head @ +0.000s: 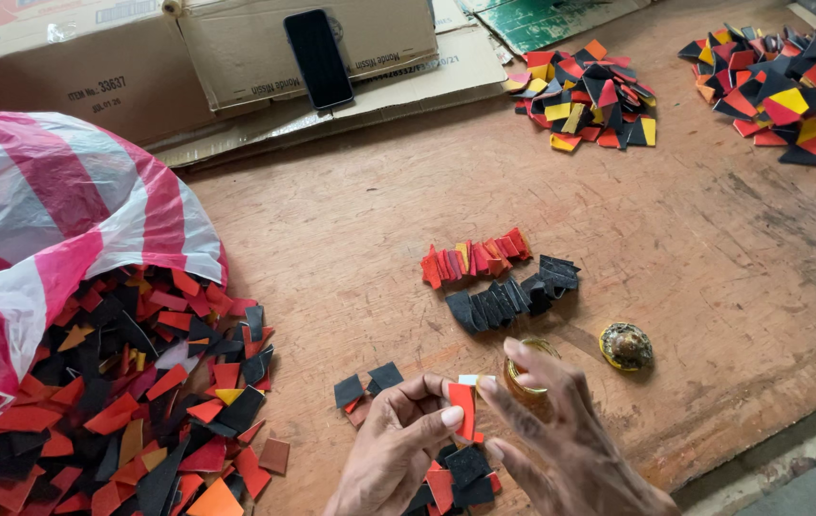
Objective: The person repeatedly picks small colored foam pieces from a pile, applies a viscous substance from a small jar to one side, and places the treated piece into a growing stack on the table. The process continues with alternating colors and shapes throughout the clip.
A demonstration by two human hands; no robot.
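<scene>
My left hand (pixel 394 449) pinches a small red piece (pixel 462 409) between thumb and fingers, low in the middle of the head view. My right hand (pixel 561 440) touches the same piece from the right, its fingers spread over a small open glass jar (pixel 526 368). Under both hands lies a little heap of red and black pieces (pixel 456 473). Just beyond, a row of red and orange pieces (pixel 475 258) and a row of black pieces (pixel 508 298) lie fanned out. The jar's lid (pixel 626 346) rests to the right.
A striped pink-and-white plastic bag (pixel 54 220) spills several red, black and orange scraps (pixel 131 401) at the left. Two more scrap heaps (pixel 585 96) (pixel 790 91) sit at the far right. Cardboard boxes (pixel 93 57) and a black phone (pixel 318 57) stand at the back. The wooden board's edge (pixel 762 430) runs lower right.
</scene>
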